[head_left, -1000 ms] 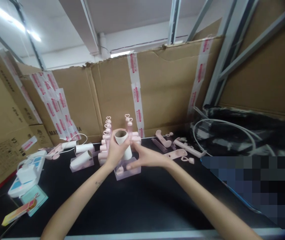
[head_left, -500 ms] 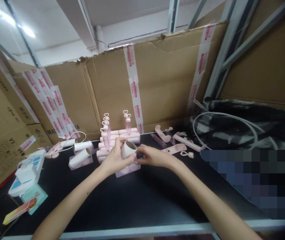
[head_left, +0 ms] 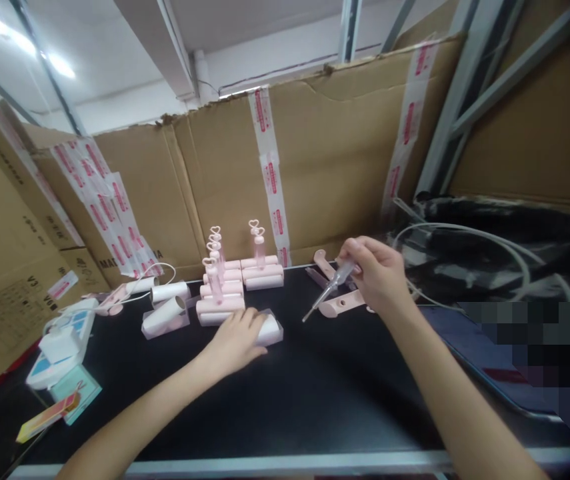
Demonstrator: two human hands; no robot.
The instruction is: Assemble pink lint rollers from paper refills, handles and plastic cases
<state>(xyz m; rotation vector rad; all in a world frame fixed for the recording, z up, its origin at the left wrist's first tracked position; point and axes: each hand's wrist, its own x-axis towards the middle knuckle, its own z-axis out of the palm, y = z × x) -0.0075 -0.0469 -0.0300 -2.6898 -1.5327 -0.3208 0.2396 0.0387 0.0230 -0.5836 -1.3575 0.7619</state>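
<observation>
Head view: left hand (head_left: 235,340) resting flat, fingers spread, on white roll (head_left: 269,329); right hand (head_left: 375,273) right of roll, pinching clear rod (head_left: 327,293).

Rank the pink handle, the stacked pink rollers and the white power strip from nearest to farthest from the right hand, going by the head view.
1. pink handle, just under the right hand.
2. stacked pink rollers, to its left, mid-table.
3. white power strip, far left edge.

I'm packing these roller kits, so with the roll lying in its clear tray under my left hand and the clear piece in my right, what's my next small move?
Probably bring the clear piece in the right hand over to the clear tray, since the left hand already steadies the roll there.
</observation>
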